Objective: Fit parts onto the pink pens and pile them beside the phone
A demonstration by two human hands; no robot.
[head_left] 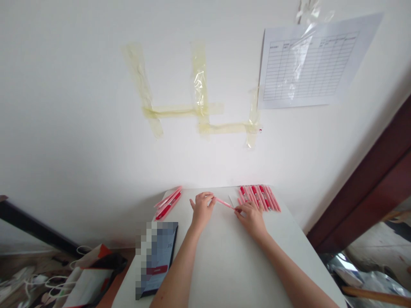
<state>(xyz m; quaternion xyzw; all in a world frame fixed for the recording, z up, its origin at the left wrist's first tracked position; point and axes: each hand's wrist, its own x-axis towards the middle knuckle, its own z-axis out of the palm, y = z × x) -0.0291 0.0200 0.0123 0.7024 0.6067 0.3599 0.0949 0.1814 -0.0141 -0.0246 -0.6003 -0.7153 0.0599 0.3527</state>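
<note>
Both my hands rest on a small white table [224,256] and hold one thin pink pen [224,203] between them. My left hand [201,210] pinches its left end with curled fingers. My right hand [251,216] pinches the right end. A row of several pink and red pens [259,196] lies just beyond my right hand at the table's far edge. A smaller bunch of pink pens [168,202] lies at the far left corner, left of my left hand.
A phone or tablet [159,259] with a lit screen lies on the table's left side. The white wall [96,128] right behind carries tape strips [201,107] and a printed sheet [313,64]. Bags and cables [80,278] sit on the floor at left; a dark wooden frame [369,184] stands at right.
</note>
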